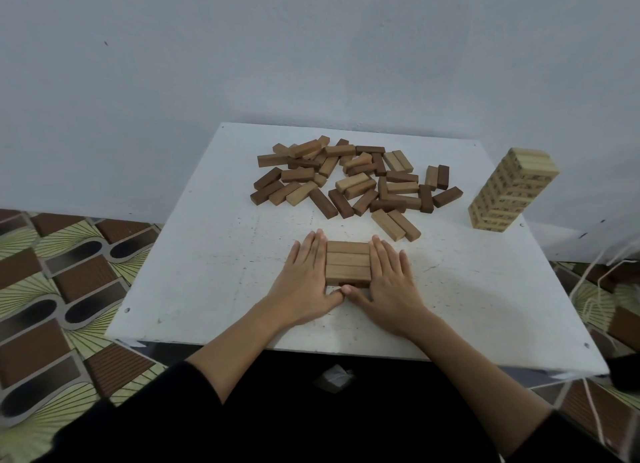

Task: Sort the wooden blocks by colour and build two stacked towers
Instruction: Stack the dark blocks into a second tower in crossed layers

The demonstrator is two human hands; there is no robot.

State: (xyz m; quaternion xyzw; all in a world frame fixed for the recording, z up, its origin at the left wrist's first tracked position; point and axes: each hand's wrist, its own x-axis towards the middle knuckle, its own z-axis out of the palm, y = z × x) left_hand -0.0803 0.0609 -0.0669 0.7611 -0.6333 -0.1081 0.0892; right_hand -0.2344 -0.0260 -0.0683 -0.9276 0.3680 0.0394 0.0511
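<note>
low stack of brown blocks [347, 262] near the front middle of the white table [194, 289], three side by side on top, squared between left hand [306, 275] and right hand [389, 277], fingers straight and flat against its sides, thumbs meeting at the near edge. behind, a loose pile of mixed blocks [349, 178]; well apart at the far right, a finished pale tower [510, 194].

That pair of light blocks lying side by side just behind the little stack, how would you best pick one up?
Take the right-hand block of the pair of light blocks by its long side faces near the middle, coming down from above. It lies flat and slanted on the white table, and its outer long side is free, while its twin sits against the other. I would slide it away first, then pinch.
</note>
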